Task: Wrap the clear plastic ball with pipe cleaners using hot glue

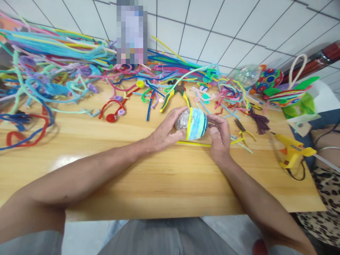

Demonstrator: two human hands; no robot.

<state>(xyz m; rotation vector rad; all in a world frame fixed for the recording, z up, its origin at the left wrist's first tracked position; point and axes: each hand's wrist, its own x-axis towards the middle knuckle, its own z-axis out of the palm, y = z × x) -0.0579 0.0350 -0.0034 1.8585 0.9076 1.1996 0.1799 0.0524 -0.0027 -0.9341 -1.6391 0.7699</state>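
Just above the wooden table I hold a ball (198, 124) between my two hands. Its right part is wrapped in blue, pale green and dark blue pipe cleaner, with a yellow band around the middle; its left part is bare, clear and speckled. My left hand (167, 132) is closed around the left side, thumb in front. On the right side, the curled fingers and thumb of my right hand (220, 136) press at the ball's edge; the fingertips are partly hidden. A yellow pipe cleaner (195, 143) runs below the ball and passes behind my right hand.
Yellow-handled pliers (168, 101) lie behind the ball, smaller pliers (243, 131) to the right. A yellow glue gun (292, 150) rests near the right edge, beside a seated person (329, 191). Heaped pipe cleaners (66, 49) line the tiled wall. Decorated balls (268, 79) stand back right.
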